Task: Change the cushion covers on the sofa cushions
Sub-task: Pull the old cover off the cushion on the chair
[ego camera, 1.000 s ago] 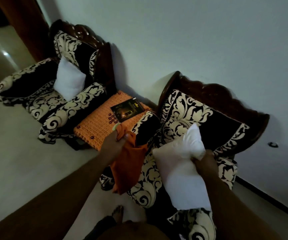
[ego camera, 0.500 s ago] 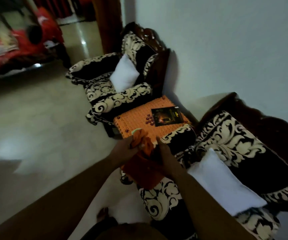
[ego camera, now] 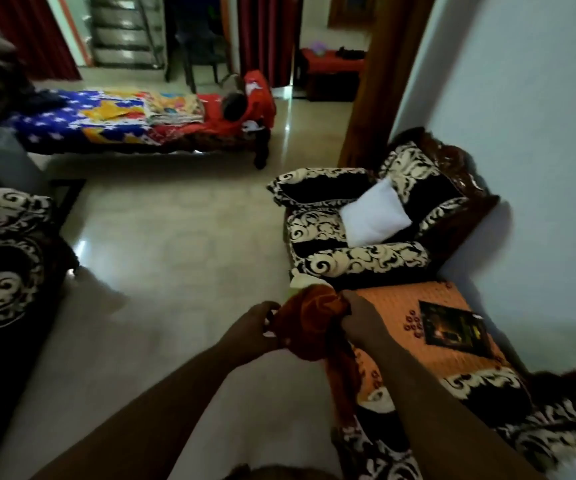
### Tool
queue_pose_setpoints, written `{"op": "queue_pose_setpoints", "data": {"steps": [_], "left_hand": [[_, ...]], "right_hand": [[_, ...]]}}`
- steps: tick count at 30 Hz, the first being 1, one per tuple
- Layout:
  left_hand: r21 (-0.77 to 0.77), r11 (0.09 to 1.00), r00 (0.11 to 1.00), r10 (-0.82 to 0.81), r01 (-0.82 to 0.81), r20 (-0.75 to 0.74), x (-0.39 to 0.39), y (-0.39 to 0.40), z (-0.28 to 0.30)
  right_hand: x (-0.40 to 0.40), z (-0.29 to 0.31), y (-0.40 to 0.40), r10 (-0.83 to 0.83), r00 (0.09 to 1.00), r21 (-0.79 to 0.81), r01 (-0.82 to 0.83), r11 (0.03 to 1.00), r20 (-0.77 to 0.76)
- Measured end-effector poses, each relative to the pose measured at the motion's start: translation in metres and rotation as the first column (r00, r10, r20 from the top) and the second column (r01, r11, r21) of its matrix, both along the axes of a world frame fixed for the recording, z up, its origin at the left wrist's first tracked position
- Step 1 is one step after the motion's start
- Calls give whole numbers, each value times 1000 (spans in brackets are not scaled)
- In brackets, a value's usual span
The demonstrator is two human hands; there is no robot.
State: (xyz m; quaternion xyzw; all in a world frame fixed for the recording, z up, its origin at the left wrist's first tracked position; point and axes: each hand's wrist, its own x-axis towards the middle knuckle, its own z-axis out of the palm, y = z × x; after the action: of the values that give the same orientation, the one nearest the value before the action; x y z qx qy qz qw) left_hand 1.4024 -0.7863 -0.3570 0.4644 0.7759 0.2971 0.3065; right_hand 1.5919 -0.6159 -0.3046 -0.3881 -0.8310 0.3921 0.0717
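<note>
2 hands (ego camera: 309,320) grip 1 orange cover (ego camera: 310,323) btwn them; 1 white cushion (ego camera: 374,213) on armchair (ego camera: 355,258).

1. One wide-angle view only, from a camera worn on the person's head.
2. It looks forward and down across the floor (ego camera: 161,244), the right wall at the frame's right edge.
3. Nearest the lens, both forearms reach in from the bottom edge.
4. Farther off sit an armchair (ego camera: 366,237) and a bed (ego camera: 134,129); straight lines bend near the frame's edges.
</note>
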Motion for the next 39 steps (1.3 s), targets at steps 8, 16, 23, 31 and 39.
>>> {"op": "queue_pose_setpoints", "data": {"steps": [8, 16, 23, 31, 39], "left_hand": [[7, 992, 991, 130, -130, -33, -118, -17, 7], [31, 575, 440, 590, -818, 677, -216, 31, 61], [-76, 403, 131, 463, -912, 877, -311, 73, 85], [-81, 498, 115, 351, -863, 929, -402, 112, 81], [-12, 507, 450, 774, -862, 445, -578, 87, 28]], "right_hand": [[-160, 48, -42, -91, 881, -475, -161, 865, -464], [-268, 48, 9, -48, 844, -511, -277, 814, -534], [-361, 2, 79, 50, 958, -661, -233, 713, -283], [-517, 12, 108, 226, 953, -826, -290, 483, -202], [-707, 4, 88, 133, 955, -686, -283, 670, -264]]}}
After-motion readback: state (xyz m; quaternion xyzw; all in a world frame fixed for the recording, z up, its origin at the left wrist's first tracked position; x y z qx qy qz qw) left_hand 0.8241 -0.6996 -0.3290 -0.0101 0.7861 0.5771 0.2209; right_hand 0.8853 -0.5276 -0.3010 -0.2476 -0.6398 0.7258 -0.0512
